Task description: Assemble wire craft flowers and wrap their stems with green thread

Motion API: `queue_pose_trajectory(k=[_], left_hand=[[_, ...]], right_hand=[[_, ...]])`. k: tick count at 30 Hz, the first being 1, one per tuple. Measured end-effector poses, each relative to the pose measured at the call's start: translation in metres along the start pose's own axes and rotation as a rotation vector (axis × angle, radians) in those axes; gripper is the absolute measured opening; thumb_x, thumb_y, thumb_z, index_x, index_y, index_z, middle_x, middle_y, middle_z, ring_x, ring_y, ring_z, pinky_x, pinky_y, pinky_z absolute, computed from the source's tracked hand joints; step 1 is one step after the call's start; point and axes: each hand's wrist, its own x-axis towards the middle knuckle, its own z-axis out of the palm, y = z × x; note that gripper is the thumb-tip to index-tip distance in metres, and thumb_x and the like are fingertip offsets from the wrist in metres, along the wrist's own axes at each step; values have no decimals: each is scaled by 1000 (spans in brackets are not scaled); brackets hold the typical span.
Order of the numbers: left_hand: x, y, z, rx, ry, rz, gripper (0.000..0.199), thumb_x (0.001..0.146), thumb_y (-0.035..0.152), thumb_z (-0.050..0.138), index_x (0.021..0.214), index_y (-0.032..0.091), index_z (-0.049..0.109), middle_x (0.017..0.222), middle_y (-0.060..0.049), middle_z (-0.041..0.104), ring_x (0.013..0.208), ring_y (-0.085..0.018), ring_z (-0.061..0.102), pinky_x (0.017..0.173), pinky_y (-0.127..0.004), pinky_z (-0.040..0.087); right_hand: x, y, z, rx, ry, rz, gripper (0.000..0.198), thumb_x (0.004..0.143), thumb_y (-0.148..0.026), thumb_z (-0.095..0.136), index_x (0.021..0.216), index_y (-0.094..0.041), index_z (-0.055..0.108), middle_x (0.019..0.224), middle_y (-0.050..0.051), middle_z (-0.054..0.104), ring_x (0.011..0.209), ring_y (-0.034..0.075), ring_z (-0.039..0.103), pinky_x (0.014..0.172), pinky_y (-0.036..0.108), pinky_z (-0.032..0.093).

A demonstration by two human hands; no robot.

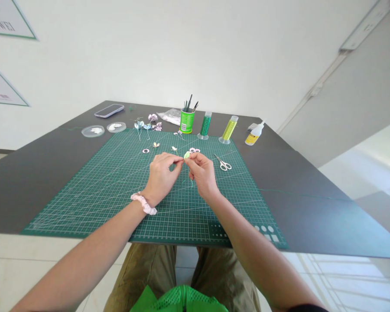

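Observation:
My right hand (200,171) pinches a small pale green leaf (187,155) between thumb and fingertips. Against its base, the closed thumb and forefinger of my left hand (164,171) meet the right fingertips; what they hold is too small to make out. A thin green thread (192,183) hangs below the right fingers. Just beyond both hands, several little craft flowers lie on the green cutting mat (117,190): a cream one (156,145), a purple-and-white ring (145,151), and a purple-edged piece (195,150). White-handled scissors (225,165) rest to the right.
Along the back stand a green can of tools (186,121), a dark green spool (206,125), a yellow-green spool (229,130) and a glue bottle (255,133). Blue flowers (143,125), two shallow dishes (92,131) and a phone (109,111) lie at the back left.

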Motion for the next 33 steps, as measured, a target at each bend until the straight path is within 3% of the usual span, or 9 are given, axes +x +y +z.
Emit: queue_pose_trajectory(k=[7,20,28,33], left_hand=[[2,1,-2,-94,-31,-122,12,83,19,60,80,18,72,81,-3,75,76,-17,68,77,-31,52],[8,1,-4,-296,-94,-321,11,79,21,62,76,17,71,79,-2,76,75,-16,68,77,-30,53],[10,-2,-4,-329,-109,-318,11,79,23,63,75,17,71,78,-2,76,75,-17,68,77,-31,53],[9,-7,-4,-280,-117,-238,11,81,22,62,76,17,70,79,-2,75,74,-16,67,76,-30,52]], right_hand=[[1,4,-2,-137,2,-89,18,77,-30,60,65,-21,50,53,-9,35,43,6,31,41,23,24],[2,-4,-5,-169,-42,-42,17,75,-32,61,66,-19,56,53,-7,45,42,5,34,40,23,25],[5,-1,-7,-181,-46,-6,18,72,-34,63,64,-18,57,51,-7,46,38,5,36,38,22,25],[9,1,-11,-182,-82,-20,19,73,-36,63,66,-19,56,51,-7,46,38,6,36,38,22,29]])
